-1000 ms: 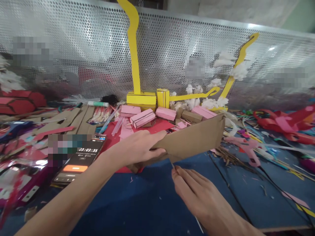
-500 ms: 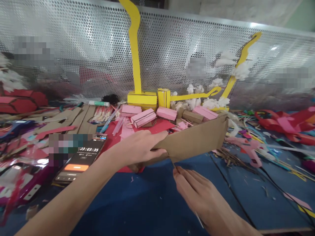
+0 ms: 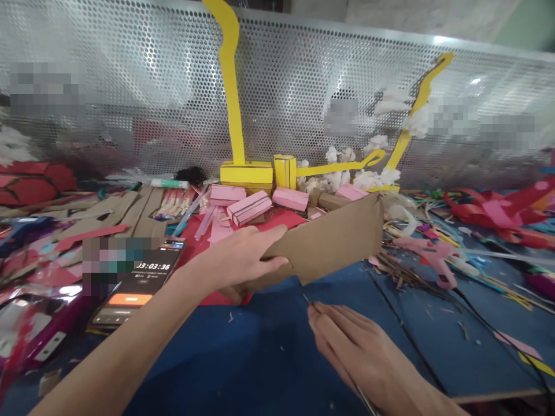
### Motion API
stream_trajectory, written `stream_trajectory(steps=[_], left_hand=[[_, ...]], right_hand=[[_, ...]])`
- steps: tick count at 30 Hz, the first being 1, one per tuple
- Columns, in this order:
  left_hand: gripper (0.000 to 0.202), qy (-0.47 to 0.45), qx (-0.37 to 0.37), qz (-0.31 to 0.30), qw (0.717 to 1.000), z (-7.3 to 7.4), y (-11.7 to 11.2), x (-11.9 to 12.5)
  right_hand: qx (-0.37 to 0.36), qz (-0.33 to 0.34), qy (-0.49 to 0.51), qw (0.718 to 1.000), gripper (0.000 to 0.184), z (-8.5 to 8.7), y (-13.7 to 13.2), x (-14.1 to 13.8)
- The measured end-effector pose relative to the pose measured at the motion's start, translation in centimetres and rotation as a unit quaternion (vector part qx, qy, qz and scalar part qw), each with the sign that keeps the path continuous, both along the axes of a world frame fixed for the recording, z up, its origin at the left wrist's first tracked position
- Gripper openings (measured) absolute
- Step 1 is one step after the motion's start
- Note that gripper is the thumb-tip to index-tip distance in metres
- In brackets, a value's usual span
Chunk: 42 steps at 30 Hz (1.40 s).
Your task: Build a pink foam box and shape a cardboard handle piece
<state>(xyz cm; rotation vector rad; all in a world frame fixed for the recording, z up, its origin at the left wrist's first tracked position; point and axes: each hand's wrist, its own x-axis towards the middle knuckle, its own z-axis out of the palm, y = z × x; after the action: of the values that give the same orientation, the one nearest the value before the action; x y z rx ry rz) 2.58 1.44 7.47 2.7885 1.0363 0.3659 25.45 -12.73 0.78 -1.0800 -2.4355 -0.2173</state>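
My left hand [image 3: 251,254] pinches a brown piece of cardboard [image 3: 333,237] between thumb and fingers, holding it tilted above the table. A cut runs into its lower edge just right of my thumb, and a pointed corner hangs there. Below that edge, my right hand [image 3: 351,341] is closed around a slim metal craft knife [image 3: 364,398]. Its narrow tip points up towards the cut, apart from the cardboard. Most of the knife is hidden in my fingers. Behind the cardboard lie several small pink boxes [image 3: 249,208] and a red sheet [image 3: 191,231].
A phone showing a timer [image 3: 139,283] lies left, near cardboard strips [image 3: 130,214]. At the right are a pink glue gun [image 3: 427,254] with its cord and scraps on the blue table [image 3: 243,352]. Yellow box shapes [image 3: 246,175] stand against a perforated metal panel [image 3: 173,86].
My right hand has drawn the knife down and away from the cardboard. The cut at the lower edge now gapes more, and the cardboard has shifted slightly left in view.
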Motion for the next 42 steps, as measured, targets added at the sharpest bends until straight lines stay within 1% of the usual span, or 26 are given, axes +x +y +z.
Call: stream_trajectory(steps=[2,5,7,9,10,12,15,18,20,24,27,30,37,42], left_hand=[[0.035,-0.04,-0.014,0.021,0.999,-0.3,0.4,-0.3],[0.041,-0.141,-0.013,0.086,0.986,-1.1,0.8,-0.9],[0.044,-0.236,-0.013,0.12,0.964,-2.0,0.7,-1.1],[0.043,-0.33,-0.022,0.131,0.935,-3.2,0.3,-1.0],[0.044,-0.361,-0.038,0.137,0.922,-3.9,0.1,-0.8],[0.044,-0.415,-0.074,0.157,0.893,-5.1,-0.6,-0.3],[0.041,-0.456,-0.102,0.158,0.87,-6.2,-1.7,0.7],[0.038,-0.482,-0.122,0.147,0.855,-6.6,-2.7,1.5],[0.038,-0.489,-0.128,0.148,0.85,-6.7,-3.2,1.9],[0.037,-0.488,-0.135,0.16,0.847,-7.0,-3.6,2.1],[0.037,-0.492,-0.147,0.157,0.844,-7.2,-3.6,2.1],[0.037,-0.491,-0.148,0.158,0.844,-7.3,-3.5,2.1],[0.037,-0.49,-0.156,0.153,0.844,-7.5,-3.7,2.1],[0.031,-0.49,-0.18,0.16,0.838,-7.7,-3.7,2.1]], right_hand=[[0.001,-0.008,0.038,0.999,0.024,0.8,-0.7,0.4],[0.0,-0.026,0.109,0.994,0.021,2.3,-1.4,1.2],[0.005,-0.07,0.16,0.985,0.022,3.2,-1.7,1.6],[0.006,-0.116,0.198,0.973,0.017,3.8,-1.8,1.7],[0.004,-0.13,0.21,0.969,0.014,4.0,-1.7,1.6],[-0.002,-0.136,0.225,0.965,0.012,4.0,-1.3,1.2],[-0.004,-0.117,0.243,0.963,0.016,3.7,-0.3,0.1],[-0.011,-0.091,0.249,0.964,0.017,3.2,0.6,-1.1],[-0.022,-0.084,0.248,0.965,0.016,2.9,1.0,-1.8],[-0.044,-0.091,0.248,0.963,0.016,2.7,1.2,-2.8],[-0.076,-0.1,0.247,0.961,0.014,2.6,1.1,-3.0],[-0.094,-0.112,0.247,0.958,0.015,2.9,1.1,-3.0],[-0.126,-0.126,0.248,0.952,0.017,4.0,1.1,-3.5],[-0.132,-0.126,0.245,0.952,0.017,3.9,0.9,-3.5]])
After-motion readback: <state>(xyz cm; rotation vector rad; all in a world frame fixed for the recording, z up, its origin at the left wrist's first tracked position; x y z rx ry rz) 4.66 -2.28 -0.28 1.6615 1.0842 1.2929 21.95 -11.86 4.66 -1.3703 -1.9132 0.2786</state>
